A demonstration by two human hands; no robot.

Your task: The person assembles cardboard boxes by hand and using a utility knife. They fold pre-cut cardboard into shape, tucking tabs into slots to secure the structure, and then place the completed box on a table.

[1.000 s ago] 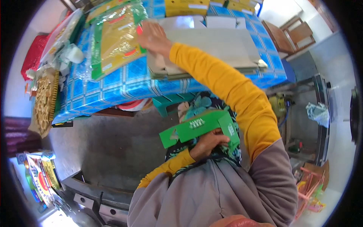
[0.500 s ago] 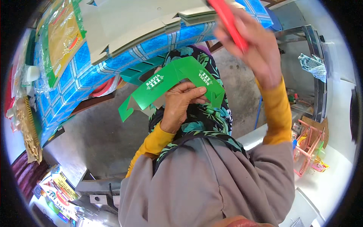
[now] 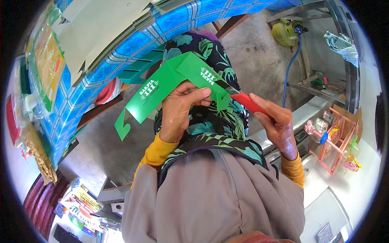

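Note:
My left hand (image 3: 180, 108) grips a flat green cardboard box blank (image 3: 162, 87) with white print, folded at a crease and held up in front of my chest. My right hand (image 3: 275, 121) holds a red-handled cutter (image 3: 247, 101), whose blade tip touches the right flap of the green blank. Both sleeves are yellow. A floral cloth lies over my lap beneath the blank.
A table with a blue checked cloth (image 3: 101, 77) stands at upper left, bearing grey cardboard sheets (image 3: 101, 32) and packets. A yellow gas cylinder (image 3: 285, 32) with a blue hose stands on the concrete floor. A pink rack (image 3: 340, 141) is at right; printed boxes (image 3: 81, 202) lie at lower left.
My right hand came back from the table with the red cutter, lowered it and brought its blade to the green blank. The left hand raised the blank and turned it.

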